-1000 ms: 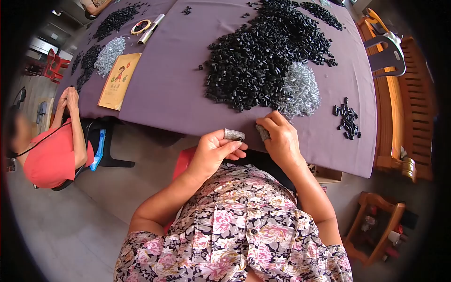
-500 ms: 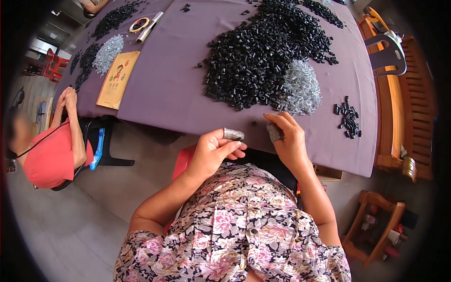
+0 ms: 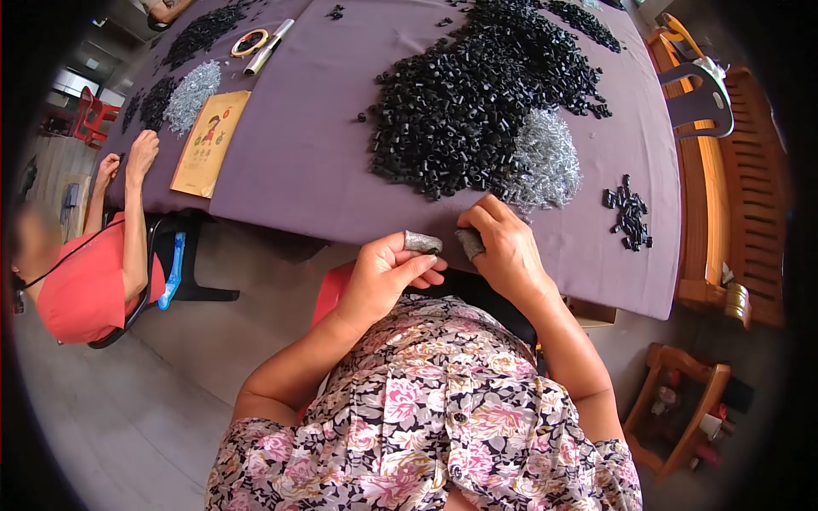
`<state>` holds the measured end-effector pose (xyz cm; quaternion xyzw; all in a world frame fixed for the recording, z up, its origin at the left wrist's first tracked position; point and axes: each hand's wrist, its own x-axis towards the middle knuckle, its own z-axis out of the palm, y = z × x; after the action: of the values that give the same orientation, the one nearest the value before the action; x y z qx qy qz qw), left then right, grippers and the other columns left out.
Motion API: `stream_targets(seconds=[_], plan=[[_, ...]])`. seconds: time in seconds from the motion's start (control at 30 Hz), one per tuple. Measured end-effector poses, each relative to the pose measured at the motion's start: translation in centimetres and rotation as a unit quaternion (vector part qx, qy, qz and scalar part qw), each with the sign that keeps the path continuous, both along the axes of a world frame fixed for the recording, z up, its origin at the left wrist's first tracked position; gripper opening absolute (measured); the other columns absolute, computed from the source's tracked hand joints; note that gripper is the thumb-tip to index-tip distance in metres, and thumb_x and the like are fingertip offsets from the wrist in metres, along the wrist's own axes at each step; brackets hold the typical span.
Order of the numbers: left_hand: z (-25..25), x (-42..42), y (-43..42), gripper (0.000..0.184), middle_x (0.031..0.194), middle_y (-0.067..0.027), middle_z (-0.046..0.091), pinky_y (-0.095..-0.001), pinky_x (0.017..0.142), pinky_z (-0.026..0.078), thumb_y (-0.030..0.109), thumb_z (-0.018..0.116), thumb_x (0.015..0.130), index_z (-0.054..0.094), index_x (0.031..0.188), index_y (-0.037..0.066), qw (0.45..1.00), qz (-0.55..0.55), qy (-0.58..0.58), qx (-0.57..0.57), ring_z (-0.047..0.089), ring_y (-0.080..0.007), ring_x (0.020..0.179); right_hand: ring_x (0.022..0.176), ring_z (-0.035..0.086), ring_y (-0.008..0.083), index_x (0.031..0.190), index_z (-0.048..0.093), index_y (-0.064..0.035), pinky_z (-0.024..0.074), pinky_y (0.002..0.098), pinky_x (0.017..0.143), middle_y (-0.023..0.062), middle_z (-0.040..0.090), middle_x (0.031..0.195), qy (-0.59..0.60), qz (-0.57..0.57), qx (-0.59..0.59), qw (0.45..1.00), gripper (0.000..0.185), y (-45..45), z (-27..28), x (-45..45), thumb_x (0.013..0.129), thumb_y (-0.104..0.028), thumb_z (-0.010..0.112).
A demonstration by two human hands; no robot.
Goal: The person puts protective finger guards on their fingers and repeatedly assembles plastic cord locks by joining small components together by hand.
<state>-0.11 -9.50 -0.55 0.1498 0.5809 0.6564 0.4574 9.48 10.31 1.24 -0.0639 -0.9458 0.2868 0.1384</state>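
Observation:
My left hand (image 3: 388,274) is closed in a pinch at the table's front edge, holding a small black piece (image 3: 433,253) between thumb and index finger. Grey tape wraps that index finger. Close by on the right, my right hand (image 3: 509,249) is curled over the purple cloth, its taped thumb near the bent index finger; what its fingertips hold is hidden. Beyond the hands lies a large heap of black tubular pieces (image 3: 447,128), with a heap of clear pieces (image 3: 545,162) against its right side. A small black group (image 3: 629,213) lies farther right.
The purple-covered table (image 3: 290,153) also bears a yellow booklet (image 3: 211,145), a tape roll (image 3: 250,43), a shiny tube (image 3: 269,48) and more black and clear heaps. A person in red (image 3: 89,289) sits at left. Wooden furniture (image 3: 754,196) stands at right.
My right hand moved right, then came back left toward my left hand, covering the spot where a black piece lay on the cloth. The co-worker's hands have moved apart.

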Motion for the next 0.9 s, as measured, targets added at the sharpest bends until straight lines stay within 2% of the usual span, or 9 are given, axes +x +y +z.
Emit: stream_targets(seconds=[0.07,0.27,0.37,0.47,0.57,0.77,0.9], plan=[[0.0,0.0,0.3,0.022,0.103,-0.0146,0.075,-0.0255,0.073,0.058,0.006,0.062,0.100,0.064,0.120,-0.003,1.000,-0.006,0.000,0.005,0.074,-0.0184,0.084,0.096,0.065,0.0349,0.099,0.064,-0.0031,0.0553,0.0420,0.079,0.0131,0.062,0.101,0.017,0.013,0.006,1.000,0.030,0.1,0.2,0.0,0.071,0.006,0.070],[0.1,0.2,0.8,0.022,0.103,-0.0143,0.075,-0.0256,0.073,0.058,0.006,0.062,0.100,0.064,0.120,-0.002,1.000,-0.018,-0.002,0.012,0.074,-0.0183,0.085,0.086,0.067,0.0211,0.105,0.066,0.0002,0.0541,0.0309,0.076,0.0093,0.063,0.097,-0.035,-0.069,-0.305,0.949,0.034,-0.3,-0.4,1.9,0.075,0.014,0.063],[0.2,0.4,1.2,0.021,0.103,-0.0141,0.075,-0.0257,0.073,0.058,0.006,0.061,0.100,0.064,0.120,-0.002,1.000,-0.027,0.002,0.008,0.074,-0.0183,0.085,0.086,0.065,0.0139,0.111,0.068,0.0001,0.0528,0.0276,0.076,0.0069,0.064,0.095,0.028,-0.062,-0.292,0.954,0.034,-0.3,0.2,1.9,0.081,0.014,0.059],[0.4,0.7,1.6,0.021,0.102,-0.0135,0.075,-0.0258,0.074,0.058,0.005,0.061,0.100,0.064,0.120,-0.002,0.999,-0.035,0.002,0.004,0.074,-0.0181,0.085,0.086,0.065,0.0138,0.115,0.068,0.0000,0.0528,0.0265,0.077,0.0071,0.067,0.095,-0.021,-0.034,-0.392,0.919,0.032,0.8,0.6,2.8,0.087,0.011,0.060],[0.4,0.9,2.0,0.020,0.101,-0.0122,0.074,-0.0258,0.074,0.058,0.005,0.062,0.100,0.065,0.119,-0.002,0.999,-0.039,0.000,0.009,0.073,-0.0170,0.084,0.088,0.066,0.0122,0.115,0.067,0.0007,0.0529,0.0257,0.077,0.0049,0.069,0.097,-0.045,-0.020,-0.520,0.853,0.025,1.2,0.0,3.7,0.092,0.007,0.061],[0.4,1.5,2.7,0.018,0.100,-0.0097,0.074,-0.0253,0.076,0.057,0.004,0.063,0.099,0.067,0.116,-0.002,0.999,-0.040,0.016,0.022,0.070,-0.0133,0.083,0.088,0.066,0.0091,0.109,0.066,-0.0008,0.0526,0.0243,0.076,0.0023,0.070,0.096,-0.059,-0.070,-0.556,0.826,0.014,0.4,0.6,4.6,0.096,0.001,0.064],[0.2,2.2,3.3,0.017,0.099,-0.0084,0.074,-0.0249,0.076,0.057,0.004,0.064,0.099,0.067,0.115,-0.001,0.998,-0.039,0.018,0.042,0.069,-0.0116,0.083,0.085,0.066,0.0092,0.105,0.065,-0.0010,0.0531,0.0239,0.074,0.0020,0.070,0.093,-0.045,-0.052,-0.557,0.827,0.009,0.5,-0.8,5.3,0.096,-0.001,0.066]])
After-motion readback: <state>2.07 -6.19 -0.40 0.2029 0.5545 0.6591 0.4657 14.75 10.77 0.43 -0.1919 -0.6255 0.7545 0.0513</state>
